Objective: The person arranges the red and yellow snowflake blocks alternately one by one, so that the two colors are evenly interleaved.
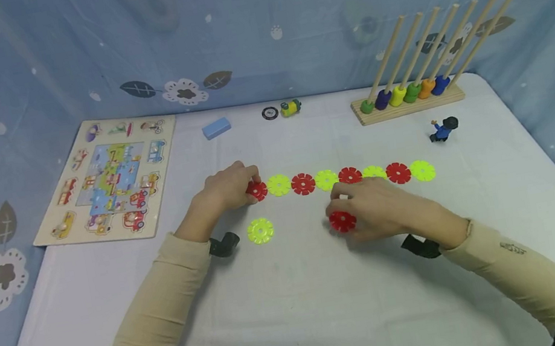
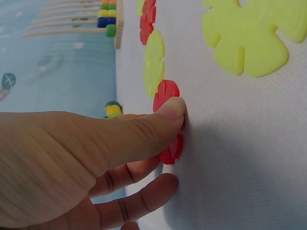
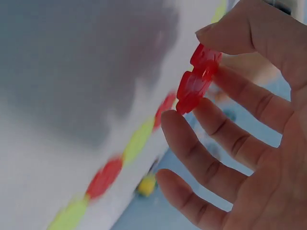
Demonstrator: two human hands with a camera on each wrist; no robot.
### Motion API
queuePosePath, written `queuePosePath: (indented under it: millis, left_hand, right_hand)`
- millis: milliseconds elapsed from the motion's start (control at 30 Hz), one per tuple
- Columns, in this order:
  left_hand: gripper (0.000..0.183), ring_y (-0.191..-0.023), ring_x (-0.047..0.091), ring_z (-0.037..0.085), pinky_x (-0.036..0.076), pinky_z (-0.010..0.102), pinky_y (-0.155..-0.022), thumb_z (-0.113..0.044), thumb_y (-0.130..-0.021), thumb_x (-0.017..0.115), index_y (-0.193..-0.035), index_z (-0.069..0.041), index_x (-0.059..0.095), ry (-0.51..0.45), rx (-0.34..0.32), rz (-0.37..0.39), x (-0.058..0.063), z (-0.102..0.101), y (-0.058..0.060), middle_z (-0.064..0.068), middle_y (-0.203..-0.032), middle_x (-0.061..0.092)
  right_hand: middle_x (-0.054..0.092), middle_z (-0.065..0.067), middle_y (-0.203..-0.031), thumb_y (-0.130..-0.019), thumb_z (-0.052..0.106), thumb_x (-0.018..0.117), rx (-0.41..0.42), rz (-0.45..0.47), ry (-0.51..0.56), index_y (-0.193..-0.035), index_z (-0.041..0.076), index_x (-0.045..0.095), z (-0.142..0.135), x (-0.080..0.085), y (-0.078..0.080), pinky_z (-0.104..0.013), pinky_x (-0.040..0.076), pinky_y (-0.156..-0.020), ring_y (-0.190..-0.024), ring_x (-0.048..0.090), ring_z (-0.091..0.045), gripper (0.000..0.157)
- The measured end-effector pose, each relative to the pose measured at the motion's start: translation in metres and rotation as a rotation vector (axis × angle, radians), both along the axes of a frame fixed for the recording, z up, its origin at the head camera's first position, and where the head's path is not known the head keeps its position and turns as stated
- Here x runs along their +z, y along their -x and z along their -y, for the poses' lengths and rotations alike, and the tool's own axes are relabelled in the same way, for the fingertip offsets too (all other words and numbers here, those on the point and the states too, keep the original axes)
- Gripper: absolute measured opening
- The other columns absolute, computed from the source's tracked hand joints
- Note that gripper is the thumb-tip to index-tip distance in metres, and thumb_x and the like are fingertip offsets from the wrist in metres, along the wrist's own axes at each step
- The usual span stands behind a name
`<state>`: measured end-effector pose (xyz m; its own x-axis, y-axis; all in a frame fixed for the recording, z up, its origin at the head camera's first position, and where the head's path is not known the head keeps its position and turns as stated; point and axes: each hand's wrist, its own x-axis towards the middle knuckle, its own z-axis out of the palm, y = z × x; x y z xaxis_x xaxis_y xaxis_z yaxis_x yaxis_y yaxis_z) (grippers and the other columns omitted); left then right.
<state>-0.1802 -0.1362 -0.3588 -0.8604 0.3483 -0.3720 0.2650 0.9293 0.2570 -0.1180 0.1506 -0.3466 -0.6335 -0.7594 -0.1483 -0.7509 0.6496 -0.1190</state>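
Observation:
My left hand (image 1: 227, 188) pinches a red flower-shaped disc (image 1: 258, 191) at the left end of a row. In the left wrist view the thumb lies over that disc's face, with fingers behind it. The row alternates red and yellow-green discs, among them a yellow-green disc (image 1: 278, 185) beside the pinched one. In front of the row, my right hand (image 1: 379, 205) holds another red disc (image 1: 343, 221) between thumb and fingers, above the cloth. A single yellow-green disc (image 1: 261, 231) lies flat nearer me, below the left end of the row.
A wooden picture puzzle board (image 1: 163, 216) lies at the left. Along the back are a blue block (image 1: 217, 128), a small black ring (image 1: 270, 113) and a green-yellow toy (image 1: 291, 107). A peg stand (image 1: 410, 108) with coloured beads and a toy figure (image 1: 443, 129) are at the right.

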Motion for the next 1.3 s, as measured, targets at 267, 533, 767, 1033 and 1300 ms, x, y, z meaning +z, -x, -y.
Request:
queuePosePath:
  millis: [267,533,767,1033,1300]
  left_hand:
    - [0.04,-0.097,0.054,0.024,0.047,0.045,-0.084,-0.02,-0.084,0.074,-0.12,-0.016,0.058,0.003,0.006,0.003,0.0,0.0,-0.001,0.007,-0.11,0.054]
    - [0.039,-0.097,0.054,0.023,0.047,0.046,-0.084,-0.02,-0.084,0.074,-0.12,-0.017,0.059,-0.006,0.017,0.003,-0.001,-0.001,-0.001,0.005,-0.109,0.054]
    - [0.04,-0.098,0.054,0.023,0.047,0.044,-0.083,-0.019,-0.084,0.074,-0.121,-0.016,0.058,-0.004,0.013,0.01,-0.001,-0.002,0.0,0.006,-0.11,0.054]
    - [0.041,-0.1,0.054,0.023,0.047,0.047,-0.085,-0.018,-0.084,0.074,-0.122,-0.016,0.058,-0.006,0.017,0.018,0.0,-0.002,-0.001,0.006,-0.112,0.055]
    - [0.041,-0.098,0.054,0.023,0.047,0.046,-0.084,-0.018,-0.084,0.074,-0.122,-0.016,0.058,-0.006,0.02,0.013,-0.001,-0.003,-0.001,0.006,-0.11,0.055]
  right_hand:
    - [0.06,-0.005,-0.113,-0.069,0.031,0.082,-0.241,-0.018,-0.016,-0.11,0.02,0.068,-0.07,0.005,0.017,-0.03,0.05,-0.062,-0.076,0.059,-0.013,0.046]
    - [0.058,-0.015,-0.118,-0.073,0.03,0.079,-0.458,0.073,-0.056,-0.117,0.014,0.066,-0.134,0.004,0.033,-0.04,0.054,-0.065,-0.093,0.059,-0.025,0.049]
    - [0.054,-0.025,-0.12,-0.073,0.029,0.08,-0.567,0.123,-0.084,-0.121,0.007,0.063,-0.175,0.005,0.047,-0.051,0.054,-0.066,-0.097,0.057,-0.036,0.055]
    - [0.057,-0.025,-0.112,-0.075,0.026,0.078,-0.589,0.156,-0.113,-0.119,0.004,0.063,-0.19,-0.004,0.057,-0.048,0.054,-0.067,-0.091,0.056,-0.033,0.051]
    - [0.061,-0.025,-0.112,-0.079,0.019,0.076,-0.563,0.194,-0.061,-0.122,0.001,0.06,-0.194,-0.011,0.061,-0.05,0.054,-0.077,-0.09,0.059,-0.03,0.049]
